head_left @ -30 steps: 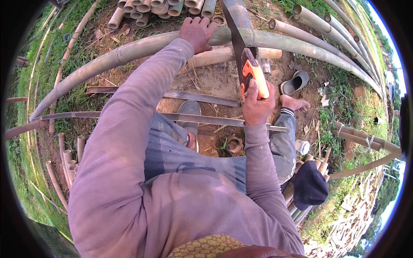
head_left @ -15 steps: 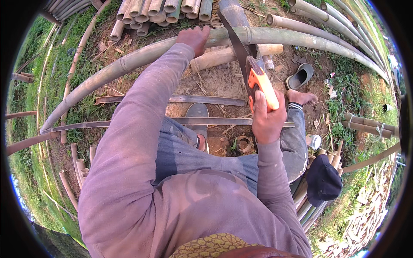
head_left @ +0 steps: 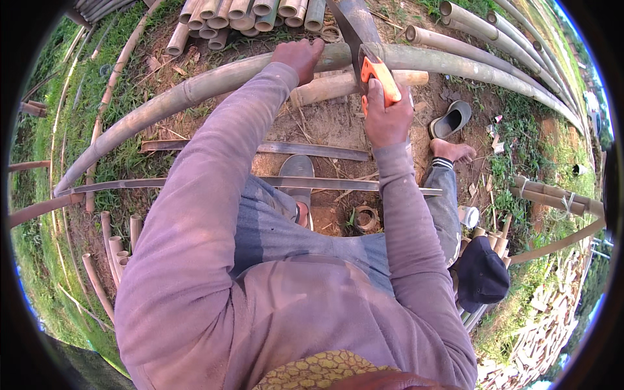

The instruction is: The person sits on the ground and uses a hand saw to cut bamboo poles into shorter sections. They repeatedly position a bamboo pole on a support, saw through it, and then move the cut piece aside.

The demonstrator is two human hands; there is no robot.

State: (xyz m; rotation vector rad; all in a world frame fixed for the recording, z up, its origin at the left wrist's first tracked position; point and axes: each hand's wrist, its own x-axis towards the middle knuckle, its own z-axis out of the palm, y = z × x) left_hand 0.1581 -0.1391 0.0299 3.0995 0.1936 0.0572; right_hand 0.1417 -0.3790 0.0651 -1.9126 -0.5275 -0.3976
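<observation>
A long green-tan bamboo pole [head_left: 188, 93] lies across in front of me, bending toward both rims in this view. My left hand [head_left: 298, 60] presses on top of it with the fingers curled over its far side. To the right, my right hand [head_left: 389, 117] is closed round the orange handle of a handsaw [head_left: 385, 80]. The dark blade stands across the pole, its tip pointing far and slightly left; how deep it sits in the pole cannot be made out. Under the pole lies a shorter bamboo piece [head_left: 323, 90], partly hidden by the saw and right hand.
Cut bamboo tubes [head_left: 244, 19] are piled at the far side, with longer poles [head_left: 468, 42] at far right. Flat strips [head_left: 312, 151] cross the ground before my knees. A loose slipper [head_left: 451, 119], a white cup [head_left: 468, 216] and a dark cap [head_left: 482, 275] are on the right.
My right hand has pushed the saw away from me, its handle now close to the pole. The left hand stays on the pole.
</observation>
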